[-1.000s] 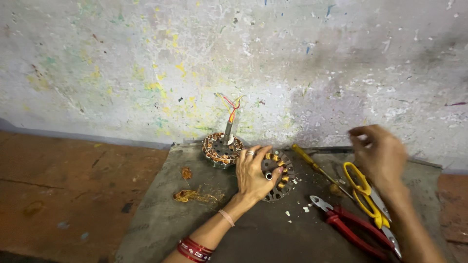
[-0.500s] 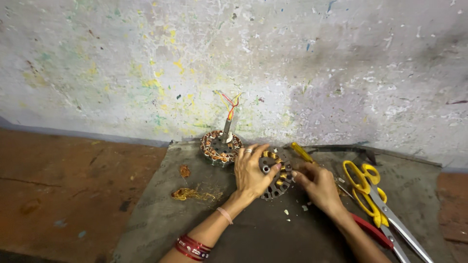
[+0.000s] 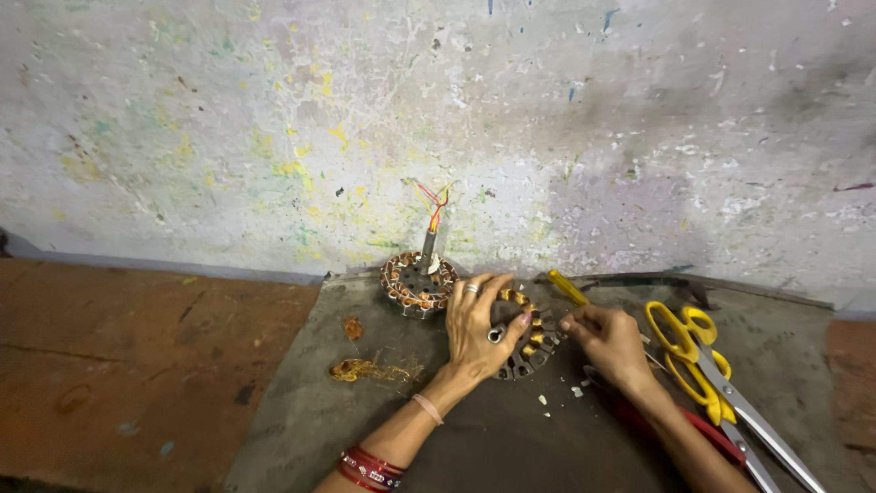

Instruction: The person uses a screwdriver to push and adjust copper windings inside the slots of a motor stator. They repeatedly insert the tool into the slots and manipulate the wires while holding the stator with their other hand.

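Left hand [image 3: 477,327] clamps the motor stator [image 3: 525,345] flat on the mat [image 3: 301,411]; right hand [image 3: 610,338] pinches at its rim slot — keep stator pinned, pull gently along the slot.

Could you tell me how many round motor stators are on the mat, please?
2: one stator with coloured wires near the wall, one stator under the left hand.

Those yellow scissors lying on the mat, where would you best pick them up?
By the yellow loops of the scissors, reaching in from above. They lie flat with the loops toward the wall and the blades running toward the near right, so the loops are the safe, open end.
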